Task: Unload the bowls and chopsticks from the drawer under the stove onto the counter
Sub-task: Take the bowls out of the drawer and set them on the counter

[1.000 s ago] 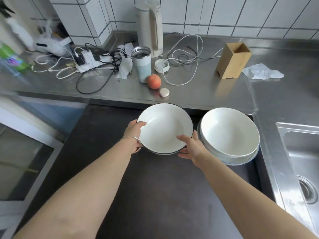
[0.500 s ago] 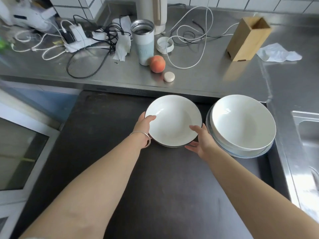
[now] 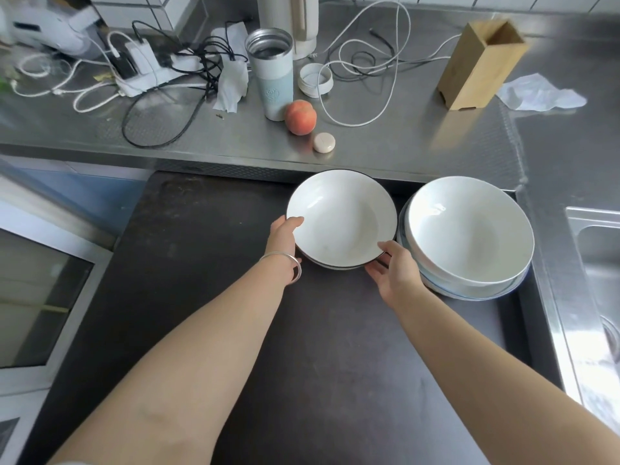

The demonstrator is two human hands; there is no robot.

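Observation:
A white bowl with a dark rim [image 3: 340, 218] sits on top of another bowl on the dark stove top [image 3: 208, 297], close to the steel counter's front edge. My left hand [image 3: 283, 238] grips its left rim, thumb over the edge. My right hand [image 3: 394, 268] holds its lower right rim from below. Just to the right stands a stack of larger white bowls [image 3: 469, 229], touching or nearly touching the held bowl. No chopsticks or drawer are in view.
The steel counter [image 3: 385, 146] behind carries a tumbler [image 3: 273, 72], a peach [image 3: 301, 116], a small round lid [image 3: 324, 142], white and black cables [image 3: 161, 95], a wooden holder [image 3: 483, 62] and a crumpled tissue [image 3: 540, 94]. A sink [image 3: 600, 263] lies at right.
The view has tilted down and closer to the counter. Both hands keep their grip on the dark-rimmed bowl, which stays beside the larger stack.

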